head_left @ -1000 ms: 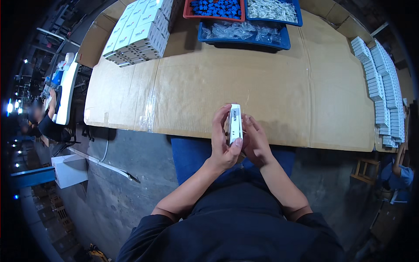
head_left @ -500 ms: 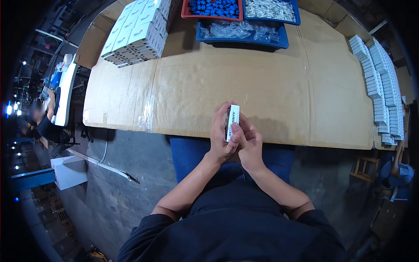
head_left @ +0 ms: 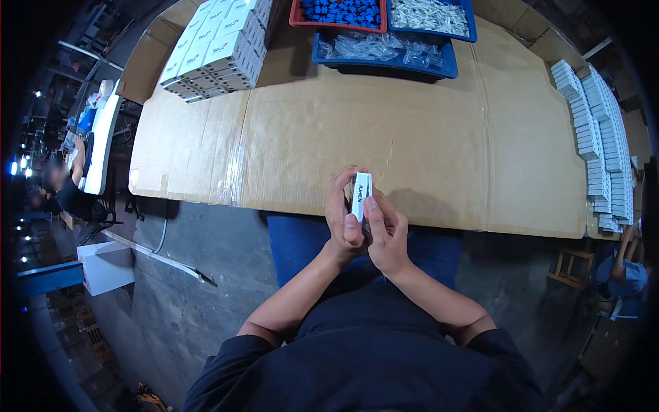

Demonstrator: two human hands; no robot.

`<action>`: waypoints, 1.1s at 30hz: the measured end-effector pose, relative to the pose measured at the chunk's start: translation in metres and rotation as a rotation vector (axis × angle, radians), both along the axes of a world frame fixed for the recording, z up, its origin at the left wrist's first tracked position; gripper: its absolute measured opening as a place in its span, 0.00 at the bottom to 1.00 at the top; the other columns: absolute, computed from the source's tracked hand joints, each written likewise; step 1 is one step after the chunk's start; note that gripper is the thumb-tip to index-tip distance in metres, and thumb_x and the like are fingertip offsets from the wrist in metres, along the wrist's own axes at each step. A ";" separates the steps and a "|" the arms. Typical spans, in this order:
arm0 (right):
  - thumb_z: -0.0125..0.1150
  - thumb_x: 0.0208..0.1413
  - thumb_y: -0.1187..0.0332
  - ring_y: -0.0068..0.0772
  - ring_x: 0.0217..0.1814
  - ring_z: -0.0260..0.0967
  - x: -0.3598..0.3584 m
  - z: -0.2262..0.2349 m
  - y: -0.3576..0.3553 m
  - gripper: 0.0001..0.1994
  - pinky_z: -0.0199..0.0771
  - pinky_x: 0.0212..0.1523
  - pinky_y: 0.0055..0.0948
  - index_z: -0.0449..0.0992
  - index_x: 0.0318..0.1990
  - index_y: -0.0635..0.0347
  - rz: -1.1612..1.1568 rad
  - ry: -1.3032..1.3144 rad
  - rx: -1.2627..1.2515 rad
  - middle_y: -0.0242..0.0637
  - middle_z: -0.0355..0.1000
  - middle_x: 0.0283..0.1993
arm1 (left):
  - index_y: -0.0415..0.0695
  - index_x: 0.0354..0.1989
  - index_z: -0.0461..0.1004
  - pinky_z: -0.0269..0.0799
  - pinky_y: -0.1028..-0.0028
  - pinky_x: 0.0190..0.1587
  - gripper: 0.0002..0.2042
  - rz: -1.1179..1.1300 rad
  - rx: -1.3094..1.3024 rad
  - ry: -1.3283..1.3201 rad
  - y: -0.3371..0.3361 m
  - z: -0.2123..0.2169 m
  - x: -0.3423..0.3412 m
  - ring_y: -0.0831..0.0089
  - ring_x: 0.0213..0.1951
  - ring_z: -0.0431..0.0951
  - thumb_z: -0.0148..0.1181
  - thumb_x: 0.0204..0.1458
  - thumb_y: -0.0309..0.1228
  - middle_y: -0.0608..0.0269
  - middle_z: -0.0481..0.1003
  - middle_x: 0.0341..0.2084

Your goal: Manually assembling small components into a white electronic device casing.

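Close to the table's near edge, both hands hold a small white box (head_left: 361,189) with dark print on its narrow upward face. My left hand (head_left: 339,214) wraps the box's left side, its thumb at the near end. From the right, my right hand (head_left: 390,239) closes on the same box, the thumb pressed against its edge. The fingers hide the box's lower part and most of its sides.
Cardboard covers the table (head_left: 343,130). White boxes (head_left: 216,51) are stacked far left, and rows of white boxes (head_left: 597,137) line the right edge. Far off sit a red bin (head_left: 336,27) of blue parts, a blue bin (head_left: 473,20) of white pieces and a blue tray (head_left: 384,69) of clear bags.
The box has shifted slightly left and nearer to me, and its printed face has turned a little. My left thumb now lies at its near end; the right thumb is along its right edge.
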State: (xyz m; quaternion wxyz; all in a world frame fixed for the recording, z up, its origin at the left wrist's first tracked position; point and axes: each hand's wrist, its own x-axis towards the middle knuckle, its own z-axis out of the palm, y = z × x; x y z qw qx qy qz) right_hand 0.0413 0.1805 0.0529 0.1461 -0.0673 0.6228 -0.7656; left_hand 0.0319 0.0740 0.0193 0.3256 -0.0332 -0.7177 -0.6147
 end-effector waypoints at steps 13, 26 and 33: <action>0.50 0.75 0.58 0.31 0.64 0.69 -0.019 -0.002 0.010 0.26 0.69 0.62 0.28 0.65 0.72 0.66 0.104 -0.055 0.152 0.45 0.68 0.66 | 0.28 0.65 0.60 0.64 0.56 0.63 0.41 -0.089 0.067 -0.120 -0.006 -0.010 0.000 0.50 0.56 0.71 0.44 0.59 0.59 0.40 0.68 0.57; 0.80 0.42 0.47 0.53 0.70 0.65 -0.047 -0.010 0.050 0.41 0.69 0.68 0.48 0.74 0.62 0.58 0.071 0.733 0.622 0.48 0.64 0.69 | 0.45 0.73 0.57 0.76 0.69 0.55 0.34 -0.383 0.822 -0.624 0.002 0.020 0.001 0.70 0.54 0.76 0.32 0.72 0.59 0.57 0.73 0.54; 0.76 0.44 0.42 0.58 0.67 0.70 -0.068 -0.003 0.051 0.45 0.72 0.67 0.51 0.73 0.62 0.70 0.109 1.091 0.448 0.54 0.70 0.66 | 0.45 0.72 0.57 0.81 0.60 0.56 0.35 -0.604 1.046 -0.772 0.008 0.030 0.016 0.60 0.58 0.78 0.33 0.70 0.61 0.52 0.72 0.58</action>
